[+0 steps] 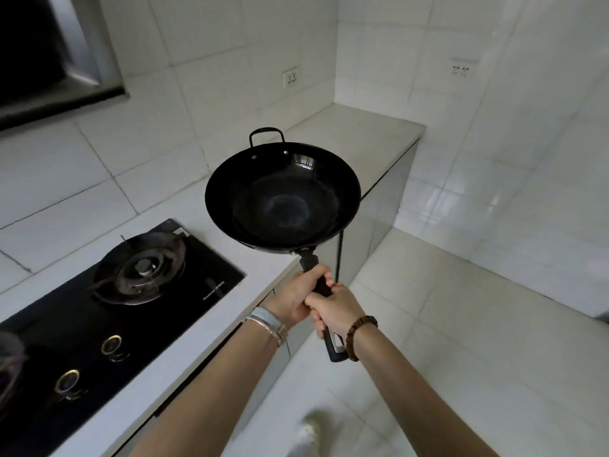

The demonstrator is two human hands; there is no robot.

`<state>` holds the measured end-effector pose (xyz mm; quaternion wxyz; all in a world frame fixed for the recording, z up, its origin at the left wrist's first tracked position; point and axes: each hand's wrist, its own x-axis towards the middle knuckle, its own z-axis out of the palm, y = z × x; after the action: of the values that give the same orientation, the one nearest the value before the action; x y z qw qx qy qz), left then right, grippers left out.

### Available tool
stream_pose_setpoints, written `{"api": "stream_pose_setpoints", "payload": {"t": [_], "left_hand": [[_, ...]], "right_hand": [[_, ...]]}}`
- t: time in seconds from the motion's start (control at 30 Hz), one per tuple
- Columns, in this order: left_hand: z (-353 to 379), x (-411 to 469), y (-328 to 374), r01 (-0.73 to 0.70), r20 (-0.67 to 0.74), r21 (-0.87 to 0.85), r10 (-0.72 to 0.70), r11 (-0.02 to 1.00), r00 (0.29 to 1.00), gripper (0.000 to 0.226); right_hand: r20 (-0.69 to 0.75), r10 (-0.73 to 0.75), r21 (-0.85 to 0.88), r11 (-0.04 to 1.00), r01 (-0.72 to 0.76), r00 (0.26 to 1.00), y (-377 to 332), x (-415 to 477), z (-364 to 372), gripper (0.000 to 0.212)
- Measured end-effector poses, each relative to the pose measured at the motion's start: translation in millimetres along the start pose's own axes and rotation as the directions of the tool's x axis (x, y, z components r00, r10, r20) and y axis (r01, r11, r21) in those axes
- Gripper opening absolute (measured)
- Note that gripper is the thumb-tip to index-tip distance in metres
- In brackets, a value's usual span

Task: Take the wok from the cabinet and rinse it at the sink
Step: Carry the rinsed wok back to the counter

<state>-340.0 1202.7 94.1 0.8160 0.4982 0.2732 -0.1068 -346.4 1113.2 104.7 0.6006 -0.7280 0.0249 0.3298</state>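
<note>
A black wok (283,196) hangs in the air above the edge of the white counter, held level with its inside empty. Its small loop handle points away from me and its long black handle points toward me. My left hand (296,296) grips the handle close to the bowl. My right hand (334,308) grips it just behind, touching the left. The end of the handle sticks out below my right wrist. No sink or cabinet door is recognisable in view.
A black gas hob (211,275) with a burner (141,268) and two knobs lies in the white counter (184,341) at the left. A range hood (49,61) hangs at the top left. A lower white ledge (356,127) fills the far corner. White floor tiles spread at the right.
</note>
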Motion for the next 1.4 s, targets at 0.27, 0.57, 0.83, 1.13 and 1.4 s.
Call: {"api": "stream_pose_setpoints", "payload": {"t": [0.27,0.57,0.83,1.13,1.4], "left_hand": [[60.4,83.9,32.5,0.022,0.124,0.150,-0.040,0.989,0.991,0.034],[128.3,203.4,96.3,0.008,0.214,0.238,-0.061,0.971,0.975,0.031],[198.4,288.1,125.8,-0.011,0.278,0.239,-0.058,0.971,0.959,0.035],[288.3,388.6,139.1,-0.001,0.249,0.191,-0.047,0.982,0.967,0.031],[371.3,472.6,159.4,-0.022,0.182,0.115,0.001,0.993,0.983,0.030]], "right_hand": [[-0.087,0.014,0.078,0.997,-0.008,0.996,-27.3,68.9,-69.7,0.011],[-0.190,-0.018,0.081,0.996,0.034,0.982,-91.6,165.6,-150.5,0.006],[-0.237,-0.008,0.110,0.993,0.035,0.971,-127.4,227.0,-229.2,0.015],[-0.216,-0.009,0.056,0.998,0.021,0.976,-153.8,310.1,-340.7,0.017],[-0.123,-0.016,-0.034,0.999,0.012,0.992,-191.3,377.6,-443.9,0.010]]}}
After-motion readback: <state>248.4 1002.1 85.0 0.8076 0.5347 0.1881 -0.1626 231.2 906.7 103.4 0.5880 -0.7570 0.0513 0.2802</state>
